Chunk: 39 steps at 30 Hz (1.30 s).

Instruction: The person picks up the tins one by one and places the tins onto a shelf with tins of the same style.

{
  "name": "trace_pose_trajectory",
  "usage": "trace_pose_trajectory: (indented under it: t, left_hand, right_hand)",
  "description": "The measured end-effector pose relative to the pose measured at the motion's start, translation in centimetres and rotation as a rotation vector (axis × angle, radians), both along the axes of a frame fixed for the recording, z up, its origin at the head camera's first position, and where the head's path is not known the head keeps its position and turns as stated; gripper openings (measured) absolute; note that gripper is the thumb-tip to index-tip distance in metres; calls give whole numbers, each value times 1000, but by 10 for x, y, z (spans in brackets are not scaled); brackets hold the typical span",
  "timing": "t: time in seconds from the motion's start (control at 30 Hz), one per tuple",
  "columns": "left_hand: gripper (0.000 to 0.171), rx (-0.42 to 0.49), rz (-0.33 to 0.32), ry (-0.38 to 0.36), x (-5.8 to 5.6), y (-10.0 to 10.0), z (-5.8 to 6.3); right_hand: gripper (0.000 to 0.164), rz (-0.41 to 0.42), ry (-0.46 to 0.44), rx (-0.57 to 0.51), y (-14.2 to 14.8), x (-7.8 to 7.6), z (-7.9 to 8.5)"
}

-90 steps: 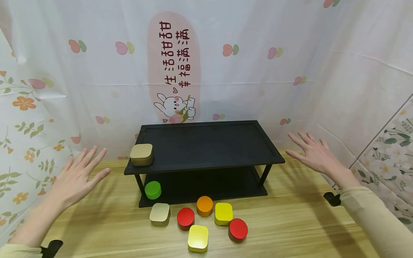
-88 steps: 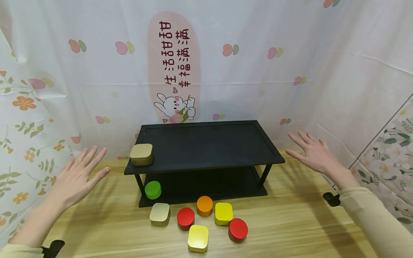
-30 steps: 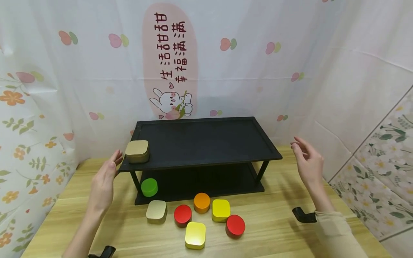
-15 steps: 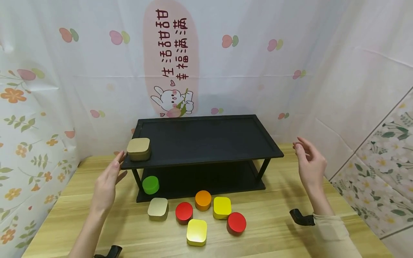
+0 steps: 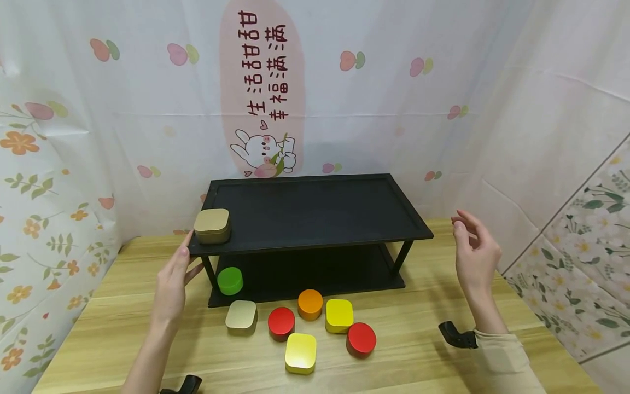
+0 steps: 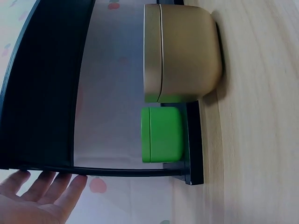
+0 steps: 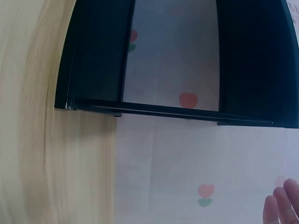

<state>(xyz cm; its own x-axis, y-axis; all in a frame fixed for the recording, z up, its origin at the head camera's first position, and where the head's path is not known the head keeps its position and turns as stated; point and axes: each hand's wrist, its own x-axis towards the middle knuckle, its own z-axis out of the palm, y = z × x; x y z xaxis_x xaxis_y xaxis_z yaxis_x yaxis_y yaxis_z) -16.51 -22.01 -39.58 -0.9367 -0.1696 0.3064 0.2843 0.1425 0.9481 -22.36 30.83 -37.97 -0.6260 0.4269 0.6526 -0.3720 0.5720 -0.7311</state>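
My left hand (image 5: 172, 282) is at the left end of a black two-tier shelf (image 5: 315, 210). In the left wrist view its extended fingertips meet the end edge of the upper board. A square gold tin (image 5: 212, 225) sits on the upper board's front left corner, close to those fingers. Below it, on the lower board, stands a round green tin (image 5: 229, 280). My right hand (image 5: 474, 260) hovers off the shelf's right end, fingers loosely bent and holding nothing. In the right wrist view only some of its fingertips (image 7: 282, 203) show, apart from the shelf.
In front of the shelf, on the wooden table (image 5: 413, 355), lie a pale gold square tin (image 5: 241, 316), two red round tins (image 5: 281, 324), an orange round tin (image 5: 310, 304) and two yellow square tins (image 5: 301, 353). A patterned cloth (image 5: 374, 115) hangs behind and at both sides.
Both hands, earlier spread wide at the sides, have come inward. The left has moved right to the shelf's end edge; the right has turned and its fingers have bent. The tins stay put.
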Motion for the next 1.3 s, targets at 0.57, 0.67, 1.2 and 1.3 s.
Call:
trace_pose_trajectory:
  t: [0.57, 0.67, 1.2, 1.3]
  left_hand:
    - [49, 2, -3, -28, -1, -2, 0]
    - [49, -1, -2, -32, -1, -3, 0]
    - [50, 5, -47, -40, -2, -7, 1]
    - [50, 12, -51, -39, -2, -7, 1]
  right_hand:
    - [26, 58, 76, -45, -18, 14, -3]
    - [26, 80, 96, -57, -22, 15, -3]
    - [16, 300, 198, -77, -47, 26, -5]
    - [14, 354, 214, -67, -51, 26, -7]
